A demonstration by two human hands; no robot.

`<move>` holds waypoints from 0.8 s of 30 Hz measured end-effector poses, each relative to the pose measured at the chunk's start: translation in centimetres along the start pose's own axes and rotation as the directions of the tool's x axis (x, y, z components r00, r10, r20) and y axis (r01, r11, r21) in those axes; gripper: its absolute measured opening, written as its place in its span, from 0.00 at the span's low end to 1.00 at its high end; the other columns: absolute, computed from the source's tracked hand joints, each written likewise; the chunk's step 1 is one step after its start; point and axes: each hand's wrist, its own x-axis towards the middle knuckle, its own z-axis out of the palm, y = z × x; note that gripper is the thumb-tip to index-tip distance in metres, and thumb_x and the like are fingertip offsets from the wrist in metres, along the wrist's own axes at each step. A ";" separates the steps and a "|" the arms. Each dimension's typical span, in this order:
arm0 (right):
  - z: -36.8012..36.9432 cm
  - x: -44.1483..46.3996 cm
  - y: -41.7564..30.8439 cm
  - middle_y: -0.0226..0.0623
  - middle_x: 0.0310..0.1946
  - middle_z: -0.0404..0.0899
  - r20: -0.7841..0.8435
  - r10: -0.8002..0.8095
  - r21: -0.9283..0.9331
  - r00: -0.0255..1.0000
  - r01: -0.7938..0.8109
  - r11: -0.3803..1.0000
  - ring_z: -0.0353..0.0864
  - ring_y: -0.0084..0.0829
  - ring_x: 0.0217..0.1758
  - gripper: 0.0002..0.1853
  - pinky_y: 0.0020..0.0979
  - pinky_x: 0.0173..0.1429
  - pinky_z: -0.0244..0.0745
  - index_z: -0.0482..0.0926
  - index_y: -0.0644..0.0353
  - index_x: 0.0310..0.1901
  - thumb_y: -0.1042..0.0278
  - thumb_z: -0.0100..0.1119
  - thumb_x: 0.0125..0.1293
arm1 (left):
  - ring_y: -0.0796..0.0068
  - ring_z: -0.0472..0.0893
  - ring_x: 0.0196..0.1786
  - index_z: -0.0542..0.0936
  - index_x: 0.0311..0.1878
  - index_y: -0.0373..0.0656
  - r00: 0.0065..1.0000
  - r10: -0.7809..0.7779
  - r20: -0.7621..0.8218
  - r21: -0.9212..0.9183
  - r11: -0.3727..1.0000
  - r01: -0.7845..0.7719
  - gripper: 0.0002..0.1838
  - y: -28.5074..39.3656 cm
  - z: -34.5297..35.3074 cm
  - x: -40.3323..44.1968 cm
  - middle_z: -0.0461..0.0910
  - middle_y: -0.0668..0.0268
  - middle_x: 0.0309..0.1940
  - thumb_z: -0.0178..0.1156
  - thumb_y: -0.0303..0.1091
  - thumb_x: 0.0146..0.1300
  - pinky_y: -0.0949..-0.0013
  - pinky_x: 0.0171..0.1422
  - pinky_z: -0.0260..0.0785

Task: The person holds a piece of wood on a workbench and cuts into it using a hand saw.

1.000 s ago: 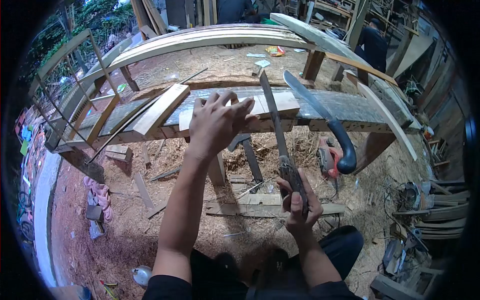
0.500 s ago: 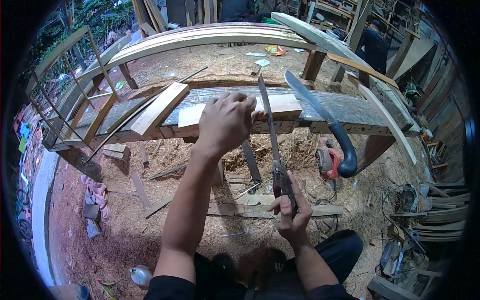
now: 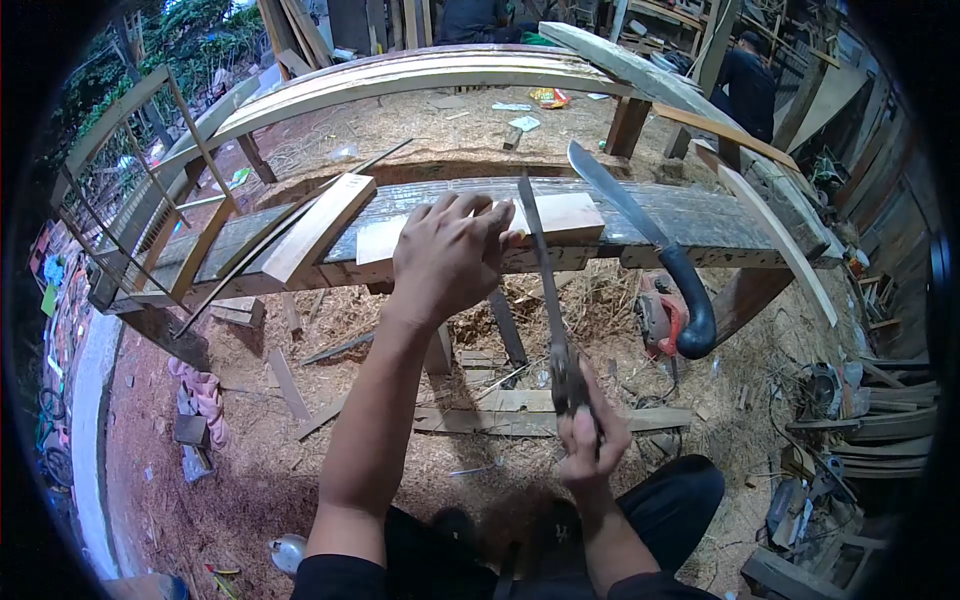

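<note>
A pale wooden block (image 3: 565,213) lies lengthwise on the weathered bench plank (image 3: 690,215). My left hand (image 3: 450,250) presses down on the block's middle, its fingers bent over the top. In my right hand (image 3: 592,440) is the dark handle of a long, narrow saw (image 3: 541,245), whose blade points away from me and crosses the block just right of my left fingers. A machete (image 3: 625,205) with a black handle rests on the bench to the right, its handle hanging over the near edge. Another pale wood piece (image 3: 320,225) lies slanted at the left.
A frame saw (image 3: 190,245) stands at the bench's left end. A red power tool (image 3: 660,315) sits on the shavings-covered ground below. Curved boards (image 3: 430,72) span the far side. One person (image 3: 745,85) is at the back right, another (image 3: 470,20) at the back.
The saw has shifted slightly along its length across the block. My left hand's fingers have come down flatter onto the block than a second ago.
</note>
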 end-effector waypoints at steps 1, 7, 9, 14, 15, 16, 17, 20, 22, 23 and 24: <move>-0.3 -1.0 0.2 0.28 0.25 0.77 -0.022 -0.005 -0.011 1.000 0.005 1.000 0.69 0.15 0.24 0.30 0.25 0.30 0.64 0.76 0.67 0.73 0.62 0.48 0.74 | 0.59 0.82 0.63 0.86 0.64 0.54 1.000 -0.023 0.018 -0.018 1.000 0.024 0.19 0.1 -0.1 0.1 0.85 0.64 0.60 0.62 0.48 0.76 0.56 0.65 0.73; 0.6 1.5 -0.6 0.21 0.23 0.69 -0.027 -0.021 0.083 0.999 0.023 0.996 0.61 0.13 0.22 0.27 0.23 0.27 0.56 0.77 0.67 0.73 0.66 0.48 0.77 | 0.58 0.82 0.64 0.86 0.64 0.54 1.000 0.020 -0.023 -0.020 1.000 -0.020 0.19 -0.2 0.4 -0.3 0.86 0.63 0.61 0.61 0.48 0.76 0.55 0.64 0.74; 2.1 3.3 -0.9 0.19 0.22 0.65 -0.037 -0.029 0.127 0.999 0.033 0.991 0.60 0.13 0.22 0.28 0.23 0.27 0.55 0.75 0.68 0.74 0.66 0.47 0.77 | 0.59 0.82 0.64 0.86 0.64 0.54 0.999 0.017 -0.037 0.007 1.000 -0.017 0.19 -0.2 0.8 -0.1 0.86 0.63 0.61 0.61 0.47 0.75 0.55 0.65 0.74; 0.2 -1.3 0.3 0.28 0.28 0.80 -0.071 -0.014 0.052 0.997 0.017 0.999 0.67 0.13 0.23 0.29 0.23 0.29 0.62 0.77 0.69 0.72 0.60 0.48 0.77 | 0.58 0.83 0.64 0.86 0.64 0.54 0.999 -0.023 -0.041 -0.006 1.000 0.023 0.19 0.0 0.7 -0.1 0.86 0.63 0.61 0.61 0.46 0.75 0.54 0.66 0.74; -0.5 -2.1 -0.5 0.32 0.32 0.85 -0.064 -0.012 0.006 0.998 0.012 1.000 0.68 0.13 0.23 0.29 0.24 0.29 0.63 0.78 0.69 0.71 0.60 0.49 0.76 | 0.58 0.83 0.64 0.86 0.64 0.54 0.999 -0.029 -0.043 -0.004 1.000 0.029 0.19 -0.1 0.6 0.2 0.86 0.63 0.61 0.61 0.46 0.75 0.54 0.66 0.74; -0.7 -2.1 -0.7 0.32 0.33 0.86 -0.059 0.001 0.012 0.998 0.000 1.000 0.67 0.13 0.23 0.28 0.24 0.29 0.63 0.78 0.69 0.71 0.61 0.49 0.76 | 0.58 0.83 0.64 0.86 0.64 0.54 0.999 -0.023 -0.028 0.003 1.000 0.023 0.19 -0.2 0.5 0.3 0.86 0.63 0.62 0.60 0.46 0.76 0.54 0.66 0.74; -0.9 -2.0 -1.0 0.32 0.34 0.87 -0.054 0.014 0.017 0.998 -0.013 1.000 0.66 0.13 0.23 0.28 0.24 0.28 0.62 0.78 0.69 0.71 0.62 0.49 0.76 | 0.58 0.83 0.64 0.86 0.65 0.54 1.000 -0.012 -0.001 0.006 1.000 0.012 0.19 0.0 0.5 0.0 0.86 0.63 0.62 0.60 0.46 0.76 0.54 0.66 0.74; 1.7 3.0 -1.0 0.24 0.25 0.75 -0.021 -0.051 0.008 0.998 0.051 0.999 0.63 0.13 0.23 0.27 0.24 0.27 0.59 0.77 0.66 0.73 0.67 0.48 0.76 | 0.59 0.83 0.63 0.86 0.64 0.54 1.000 0.021 -0.012 0.009 1.000 -0.021 0.19 -0.1 0.5 0.0 0.86 0.63 0.62 0.61 0.46 0.76 0.54 0.65 0.74; 3.3 3.3 -0.2 0.20 0.23 0.68 -0.064 -0.048 0.103 0.997 0.054 0.993 0.63 0.14 0.23 0.28 0.25 0.27 0.59 0.76 0.66 0.74 0.69 0.47 0.75 | 0.59 0.83 0.63 0.86 0.64 0.54 0.998 0.009 -0.062 0.052 0.999 -0.006 0.18 -0.4 0.7 0.1 0.86 0.64 0.61 0.61 0.45 0.75 0.55 0.64 0.75; 3.2 2.9 -0.1 0.20 0.23 0.66 -0.056 0.001 0.105 0.998 0.005 0.994 0.63 0.14 0.23 0.28 0.25 0.27 0.59 0.75 0.67 0.74 0.68 0.47 0.75 | 0.59 0.83 0.62 0.87 0.63 0.54 0.998 0.016 -0.064 0.048 0.999 -0.013 0.18 -0.5 0.6 0.2 0.86 0.64 0.61 0.62 0.45 0.75 0.55 0.64 0.76; 2.1 1.9 0.0 0.24 0.24 0.76 -0.054 0.005 0.144 0.999 0.003 0.990 0.64 0.14 0.22 0.29 0.26 0.27 0.61 0.75 0.68 0.74 0.67 0.47 0.75 | 0.59 0.83 0.62 0.87 0.63 0.53 0.998 0.020 -0.055 0.037 0.999 -0.018 0.18 -0.4 0.8 0.0 0.87 0.64 0.61 0.62 0.44 0.75 0.55 0.63 0.76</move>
